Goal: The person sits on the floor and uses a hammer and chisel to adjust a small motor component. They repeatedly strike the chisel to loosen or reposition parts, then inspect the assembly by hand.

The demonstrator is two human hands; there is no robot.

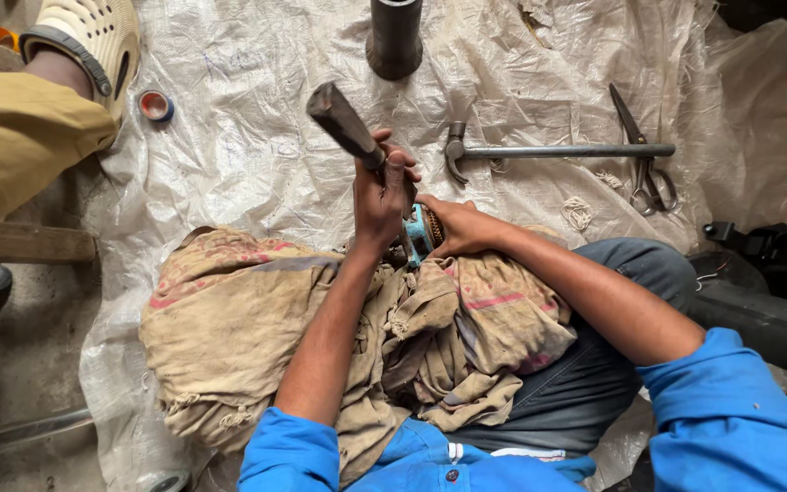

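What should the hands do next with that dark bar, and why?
Probably bring the dark bar down toward the blue part. The left hand holds the bar raised above it, while the right hand steadies the part on the cloth.

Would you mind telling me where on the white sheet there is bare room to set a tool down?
Bare sheet lies between the tape roll and the dark cylinder, and above the hammer toward the scissors. It is crowded around the left hand, right hand and cloth.
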